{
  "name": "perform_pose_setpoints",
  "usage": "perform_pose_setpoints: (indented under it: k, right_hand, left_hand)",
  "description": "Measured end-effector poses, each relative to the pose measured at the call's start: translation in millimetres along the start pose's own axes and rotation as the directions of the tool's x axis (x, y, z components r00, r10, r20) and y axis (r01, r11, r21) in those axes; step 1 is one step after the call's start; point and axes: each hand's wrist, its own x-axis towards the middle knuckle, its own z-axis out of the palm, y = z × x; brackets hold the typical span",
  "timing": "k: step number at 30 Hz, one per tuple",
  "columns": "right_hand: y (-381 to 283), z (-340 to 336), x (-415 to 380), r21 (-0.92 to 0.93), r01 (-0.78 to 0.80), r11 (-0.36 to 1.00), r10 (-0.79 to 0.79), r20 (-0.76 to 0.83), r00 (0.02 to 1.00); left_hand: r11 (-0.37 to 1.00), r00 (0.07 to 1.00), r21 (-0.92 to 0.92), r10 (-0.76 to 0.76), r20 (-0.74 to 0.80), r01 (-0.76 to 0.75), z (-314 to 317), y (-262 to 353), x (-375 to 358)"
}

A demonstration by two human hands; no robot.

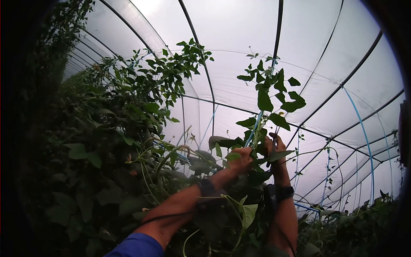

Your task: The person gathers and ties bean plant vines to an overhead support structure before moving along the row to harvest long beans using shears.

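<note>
Both my arms reach up into a climbing bean-like vine (pixel 264 100) with broad green leaves. It runs up along a blue string (pixel 258 122). My left hand (pixel 240 158) is closed around the vine's stems and string, just below a cluster of leaves. To its right, my right hand (pixel 277 149) is raised at the same height with bent fingers, close to the stems. A dark thin shape shows at its fingertips, and I cannot make out whether it is a tool or a stem. A leaf (pixel 280 156) covers part of that hand.
Dense vines (pixel 145 81) fill the left side. Curved dark frame pipes (pixel 207 73) carry a translucent plastic cover (pixel 239 25). More blue strings (pixel 361 124) hang at the right, above low foliage (pixel 355 222). A loose leafy shoot (pixel 249 214) crosses in front of my forearms.
</note>
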Motion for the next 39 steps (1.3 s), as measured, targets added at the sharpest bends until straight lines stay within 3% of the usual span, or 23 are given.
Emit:
perform_pose_setpoints:
  k: [2,7,9,10,11,13,14,16,17,19,20,21,22,27,29,31,33,34,35,36,37,38,39]
  right_hand:
    - [-7.3,9.8,9.3,0.122,-0.021,0.992,0.030,-0.073,0.997]
    - [13.3,20.0,37.1,0.129,-0.136,0.982,0.142,-0.031,0.989]
    - [19.2,15.3,37.3,-0.138,0.278,0.951,-0.240,0.243,0.940]
    - [30.0,19.5,43.4,-0.064,0.035,0.997,-0.023,0.168,0.986]
    - [33.2,21.7,41.8,-0.061,0.036,0.997,-0.025,0.169,0.985]
    - [37.7,22.6,37.9,0.343,0.016,0.939,-0.088,0.197,0.976]
    - [11.6,16.7,26.9,-0.055,0.294,0.954,-0.273,0.242,0.931]
    - [8.3,12.0,24.5,-0.122,0.270,0.955,-0.237,0.232,0.944]
    - [8.0,9.1,21.7,-0.186,0.239,0.953,-0.197,0.219,0.956]
    - [26.2,14.9,27.0,-0.142,0.330,0.933,-0.309,0.146,0.940]
    - [34.0,17.5,31.8,0.305,-0.016,0.952,-0.018,0.108,0.994]
    - [41.9,17.3,35.2,0.677,-0.327,0.659,0.262,0.200,0.944]
    - [34.1,20.6,31.5,0.716,-0.353,0.603,0.353,0.158,0.922]
    - [17.5,26.8,12.0,0.676,-0.302,0.672,0.398,0.015,0.917]
    - [16.1,28.1,4.4,0.775,-0.229,0.590,0.438,-0.069,0.896]
    - [11.9,23.1,-7.8,0.793,-0.240,0.560,0.395,-0.002,0.918]
    - [3.0,26.1,-22.8,0.743,-0.169,0.648,0.361,-0.104,0.927]
    - [-10.1,25.8,-36.9,0.770,-0.187,0.609,0.434,-0.127,0.892]
    - [-34.4,26.3,-68.8,0.625,-0.169,0.762,0.389,-0.233,0.891]
    - [-36.6,24.2,-97.1,0.387,-0.079,0.919,0.212,-0.317,0.924]
    - [-12.1,12.1,-119.2,0.344,-0.211,0.915,0.308,-0.258,0.916]
    - [-16.1,8.5,-147.5,0.592,-0.291,0.752,0.472,-0.174,0.864]
    - [-18.6,6.4,-167.2,0.613,-0.284,0.737,0.472,-0.166,0.866]
  left_hand:
    - [0.998,1.000,0.057,0.030,-0.002,-0.030,1.6,-1.8,-1.6]
    - [0.999,0.999,0.036,0.035,-0.031,-0.034,11.4,-1.5,-5.9]
    - [0.999,0.998,0.027,0.035,-0.060,-0.034,8.9,5.4,-6.5]
    - [0.999,0.996,0.024,0.046,-0.074,-0.045,6.7,7.4,-6.0]
    - [0.999,0.996,0.027,0.047,-0.076,-0.045,13.0,-2.8,-6.9]
    - [0.980,0.980,0.115,0.173,-0.093,-0.162,25.9,-21.4,-8.1]
    - [0.980,0.980,0.115,0.174,-0.096,-0.163,24.9,-17.2,-8.1]
    - [0.969,0.992,0.241,0.024,0.125,-0.054,21.9,-5.5,-10.7]
    - [0.970,0.991,0.235,0.028,0.128,-0.058,20.0,3.9,-12.8]
    - [0.983,0.997,0.181,-0.012,0.076,-0.002,16.4,18.8,-16.5]
    - [0.984,0.997,0.180,-0.013,0.078,-0.002,16.7,18.7,-17.5]
    - [0.983,0.997,0.181,0.009,0.079,-0.023,16.4,18.1,-18.3]
    - [0.982,0.996,0.183,0.034,0.079,-0.048,14.9,19.3,-18.1]
    - [0.978,0.993,0.175,0.101,0.063,-0.111,5.3,24.3,-26.6]
    - [0.972,0.988,0.179,0.148,0.036,-0.152,2.4,25.2,-29.9]
    - [0.963,0.975,0.154,0.220,0.020,-0.221,-3.4,26.5,-35.8]
    - [0.939,0.955,0.183,0.296,-0.002,-0.290,-12.7,27.8,-41.9]
    - [0.898,0.911,0.154,0.410,0.041,-0.412,-18.3,27.1,-49.4]
    - [0.846,0.854,0.116,0.515,0.077,-0.520,-24.7,27.9,-61.2]
    - [0.854,0.840,0.089,0.478,0.256,-0.513,-34.7,35.1,-84.0]
    - [0.857,0.792,0.070,0.437,0.427,-0.511,-42.0,41.1,-107.2]
    - [0.902,0.797,-0.138,0.427,0.426,-0.410,-37.0,25.5,-131.9]
    - [0.899,0.805,-0.342,0.408,0.431,-0.273,-31.9,12.9,-151.5]
